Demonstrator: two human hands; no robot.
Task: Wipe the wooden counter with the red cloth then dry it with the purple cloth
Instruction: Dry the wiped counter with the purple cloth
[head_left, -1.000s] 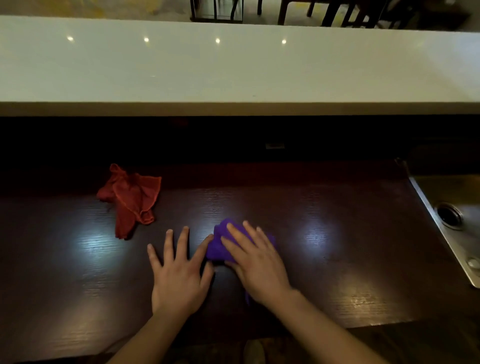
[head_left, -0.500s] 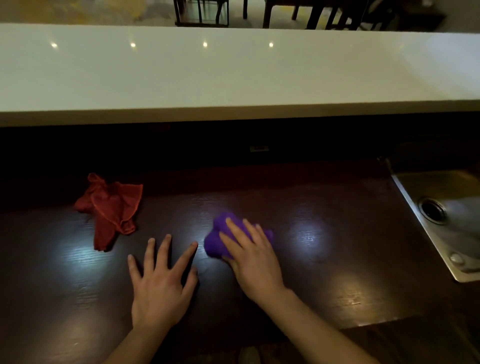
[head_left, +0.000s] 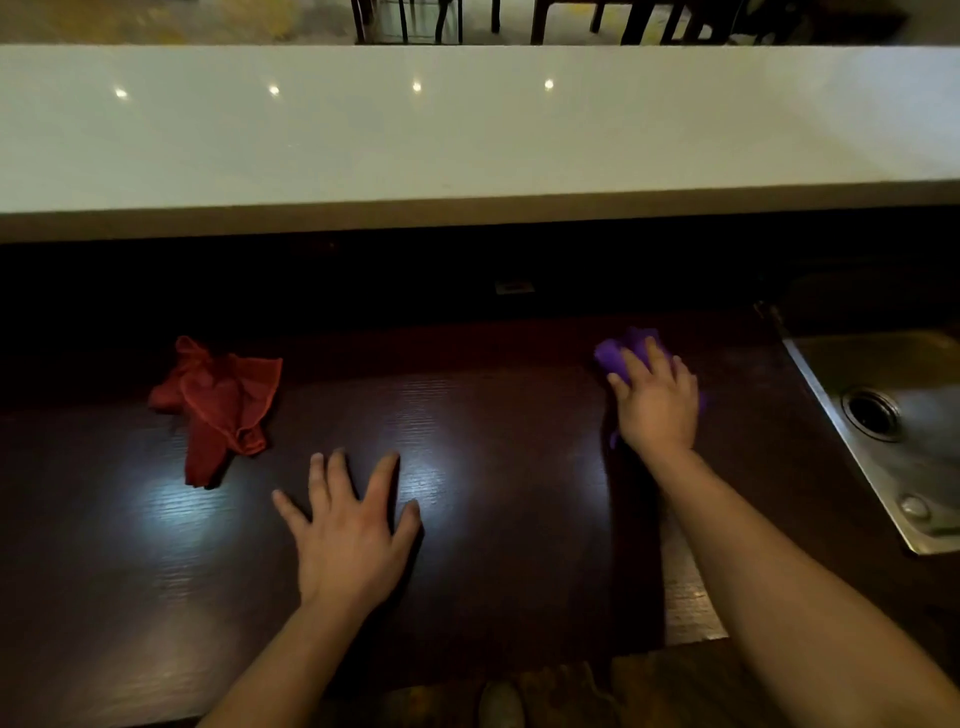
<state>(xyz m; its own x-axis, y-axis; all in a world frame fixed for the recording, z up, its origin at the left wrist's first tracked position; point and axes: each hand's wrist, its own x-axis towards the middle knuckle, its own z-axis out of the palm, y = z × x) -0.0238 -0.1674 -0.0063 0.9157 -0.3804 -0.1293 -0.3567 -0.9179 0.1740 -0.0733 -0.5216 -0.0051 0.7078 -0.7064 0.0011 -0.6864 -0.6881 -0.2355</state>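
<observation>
The dark wooden counter (head_left: 493, 415) stretches across the view. A crumpled red cloth (head_left: 218, 405) lies on it at the left, untouched. My left hand (head_left: 350, 525) rests flat on the wood with fingers spread, holding nothing. My right hand (head_left: 654, 400) presses down on the bunched purple cloth (head_left: 621, 351) at the far right of the counter, near the sink; most of that cloth is hidden under my palm and fingers.
A steel sink (head_left: 883, 415) with a drain is set into the counter at the right. A raised white bar top (head_left: 467, 135) runs along the back, over a dark recess. Chair legs stand beyond it.
My right hand has slid the purple cloth from the middle of the counter to the far right and away from me. The left hand stays flat; the red cloth has not moved.
</observation>
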